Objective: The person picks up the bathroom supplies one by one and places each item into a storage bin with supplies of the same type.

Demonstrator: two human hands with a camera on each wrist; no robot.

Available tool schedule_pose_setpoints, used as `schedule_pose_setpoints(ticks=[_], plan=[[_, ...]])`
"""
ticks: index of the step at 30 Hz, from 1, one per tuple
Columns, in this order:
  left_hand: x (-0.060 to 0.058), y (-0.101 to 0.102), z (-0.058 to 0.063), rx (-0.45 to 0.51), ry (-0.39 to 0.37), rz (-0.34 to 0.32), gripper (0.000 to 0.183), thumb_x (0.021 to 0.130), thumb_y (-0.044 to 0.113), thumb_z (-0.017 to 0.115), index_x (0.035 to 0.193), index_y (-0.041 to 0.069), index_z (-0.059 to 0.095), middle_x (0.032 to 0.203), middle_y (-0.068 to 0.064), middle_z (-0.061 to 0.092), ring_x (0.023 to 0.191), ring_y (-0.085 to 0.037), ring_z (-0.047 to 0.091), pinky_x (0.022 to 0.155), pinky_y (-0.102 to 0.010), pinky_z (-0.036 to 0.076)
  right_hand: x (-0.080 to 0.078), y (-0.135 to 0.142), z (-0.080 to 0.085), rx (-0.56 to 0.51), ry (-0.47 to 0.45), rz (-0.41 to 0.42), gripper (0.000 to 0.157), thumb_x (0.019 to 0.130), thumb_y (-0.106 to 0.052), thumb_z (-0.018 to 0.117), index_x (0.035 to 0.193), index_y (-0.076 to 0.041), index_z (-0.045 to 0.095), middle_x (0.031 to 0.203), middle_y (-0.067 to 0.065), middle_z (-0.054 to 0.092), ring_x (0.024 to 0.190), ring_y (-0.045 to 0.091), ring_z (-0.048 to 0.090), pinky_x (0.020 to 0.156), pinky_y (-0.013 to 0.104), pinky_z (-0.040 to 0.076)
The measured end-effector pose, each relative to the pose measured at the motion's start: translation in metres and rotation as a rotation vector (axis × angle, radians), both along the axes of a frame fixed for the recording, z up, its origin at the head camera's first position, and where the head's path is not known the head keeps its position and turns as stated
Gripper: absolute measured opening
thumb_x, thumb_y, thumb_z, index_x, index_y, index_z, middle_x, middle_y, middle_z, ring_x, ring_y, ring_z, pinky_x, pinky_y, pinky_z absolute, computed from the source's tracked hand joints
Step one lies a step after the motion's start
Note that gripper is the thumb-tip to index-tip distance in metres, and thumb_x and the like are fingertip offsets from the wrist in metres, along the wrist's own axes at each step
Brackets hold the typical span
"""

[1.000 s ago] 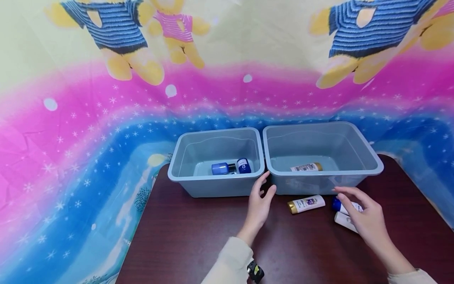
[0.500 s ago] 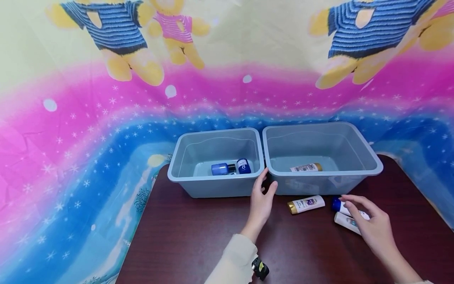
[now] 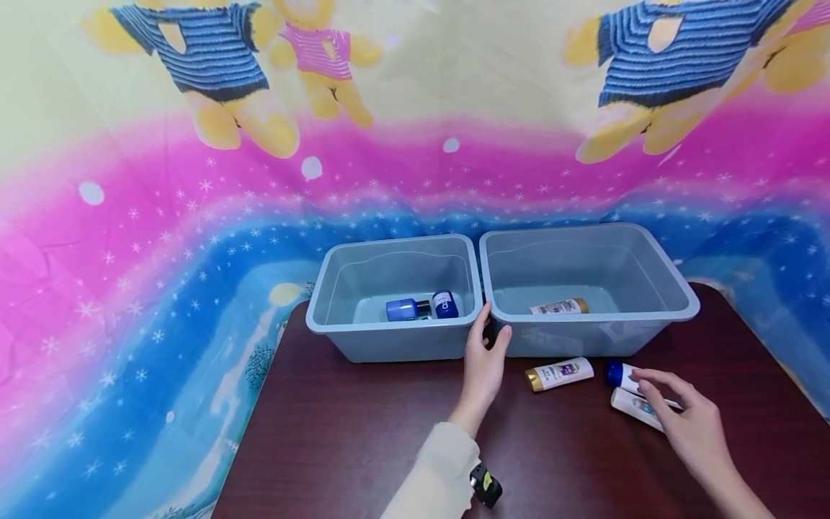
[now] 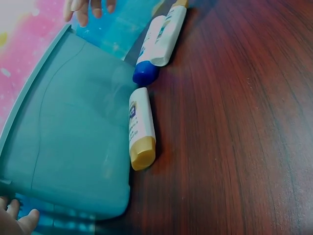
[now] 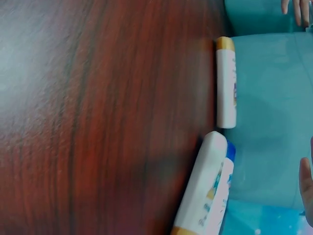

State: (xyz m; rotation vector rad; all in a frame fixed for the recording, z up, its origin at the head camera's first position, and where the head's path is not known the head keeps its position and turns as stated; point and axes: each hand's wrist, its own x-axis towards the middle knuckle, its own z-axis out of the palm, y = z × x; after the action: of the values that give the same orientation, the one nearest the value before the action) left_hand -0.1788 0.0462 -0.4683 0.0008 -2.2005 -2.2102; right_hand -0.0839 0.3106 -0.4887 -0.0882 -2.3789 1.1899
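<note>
My left hand (image 3: 483,371) reaches with loosely extended fingers to the gap between two grey-blue tubs, near the right tub's (image 3: 583,317) front corner. My right hand (image 3: 694,418) hovers with bent, spread fingers above two white bottles. One of them has a blue cap (image 4: 145,73); the other is a white bottle (image 5: 203,183) with a gold cap, lying alongside. Apart from both hands, a white bottle with a gold cap (image 3: 559,374) lies in front of the right tub. In the right wrist view, the right hand's fingers (image 5: 306,188) stand clear of the bottles.
The left tub (image 3: 395,328) holds a blue bottle with a black cap (image 3: 402,310) and a dark blue container (image 3: 444,303). Inside the right tub lies a white bottle with a gold end (image 3: 559,306). A patterned cloth (image 3: 415,144) hangs behind the dark wood table (image 3: 337,432).
My right hand has drifted right and toward me over the two bottles, uncovering more of them. The left hand has shifted slightly right and forward. The bottles stay put.
</note>
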Motion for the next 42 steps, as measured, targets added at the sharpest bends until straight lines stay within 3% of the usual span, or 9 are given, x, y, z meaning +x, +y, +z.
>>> schedule_pose_setpoints(ticks=[5, 12, 18, 23, 32, 38, 42], plan=[[-0.003, 0.005, -0.002, 0.002, -0.019, 0.025, 0.053, 0.099, 0.035, 0.061, 0.149, 0.037, 0.042, 0.154, 0.006, 0.037, 0.139, -0.029, 0.038, 0.110, -0.049, 0.033, 0.004, 0.006, -0.005, 0.005, -0.028, -0.013, 0.018, 0.095, -0.011, 0.067, 0.111, -0.005, 0.073, 0.102, -0.034, 0.061, 0.095, -0.020, 0.052, 0.074, 0.002, 0.040], [-0.006, 0.014, -0.007, 0.000, 0.007, 0.061, 0.055, 0.099, 0.033, 0.061, 0.150, 0.035, 0.041, 0.154, 0.011, 0.037, 0.141, -0.016, 0.034, 0.112, -0.042, 0.032, 0.007, 0.007, -0.012, 0.001, -0.044, -0.032, 0.019, 0.094, -0.012, 0.068, 0.112, -0.004, 0.073, 0.102, -0.038, 0.058, 0.094, -0.020, 0.051, 0.073, 0.003, 0.039], [-0.008, 0.020, -0.007, -0.018, 0.029, 0.062, 0.060, 0.098, 0.036, 0.062, 0.153, 0.036, 0.036, 0.155, 0.011, 0.035, 0.141, -0.017, 0.034, 0.113, -0.042, 0.031, 0.003, 0.009, -0.018, -0.003, -0.022, -0.046, 0.018, 0.093, -0.010, 0.069, 0.109, -0.004, 0.074, 0.103, -0.040, 0.057, 0.095, -0.019, 0.050, 0.072, 0.004, 0.038], [-0.008, 0.022, -0.008, -0.023, 0.053, 0.079, 0.060, 0.098, 0.036, 0.063, 0.152, 0.035, 0.037, 0.154, 0.011, 0.036, 0.141, -0.014, 0.034, 0.113, -0.042, 0.031, 0.001, 0.017, -0.022, 0.018, -0.032, -0.017, 0.019, 0.093, -0.007, 0.069, 0.110, -0.003, 0.073, 0.103, -0.038, 0.058, 0.085, -0.018, 0.055, 0.066, 0.007, 0.042], [-0.012, 0.030, -0.013, -0.047, 0.108, 0.172, 0.059, 0.096, 0.038, 0.064, 0.151, 0.031, 0.042, 0.152, 0.009, 0.041, 0.138, -0.012, 0.037, 0.112, -0.041, 0.033, -0.004, 0.034, -0.025, 0.100, -0.126, 0.008, 0.023, 0.095, -0.014, 0.067, 0.115, -0.003, 0.071, 0.102, -0.043, 0.048, 0.079, -0.017, 0.051, 0.060, 0.010, 0.043], [-0.014, 0.032, -0.014, -0.057, 0.119, 0.193, 0.060, 0.095, 0.039, 0.065, 0.150, 0.031, 0.043, 0.151, 0.008, 0.042, 0.138, -0.013, 0.038, 0.111, -0.041, 0.033, -0.005, 0.042, -0.033, 0.135, -0.157, 0.029, 0.022, 0.095, -0.015, 0.068, 0.114, -0.003, 0.071, 0.100, -0.040, 0.048, 0.076, -0.017, 0.051, 0.057, 0.014, 0.044], [-0.014, 0.032, -0.015, -0.066, 0.121, 0.194, 0.060, 0.095, 0.040, 0.066, 0.150, 0.033, 0.043, 0.150, 0.009, 0.043, 0.138, -0.013, 0.038, 0.111, -0.042, 0.033, -0.006, 0.046, -0.038, 0.156, -0.200, 0.026, 0.022, 0.094, -0.016, 0.068, 0.112, -0.004, 0.071, 0.095, -0.029, 0.057, 0.074, -0.014, 0.053, 0.056, 0.016, 0.044]])
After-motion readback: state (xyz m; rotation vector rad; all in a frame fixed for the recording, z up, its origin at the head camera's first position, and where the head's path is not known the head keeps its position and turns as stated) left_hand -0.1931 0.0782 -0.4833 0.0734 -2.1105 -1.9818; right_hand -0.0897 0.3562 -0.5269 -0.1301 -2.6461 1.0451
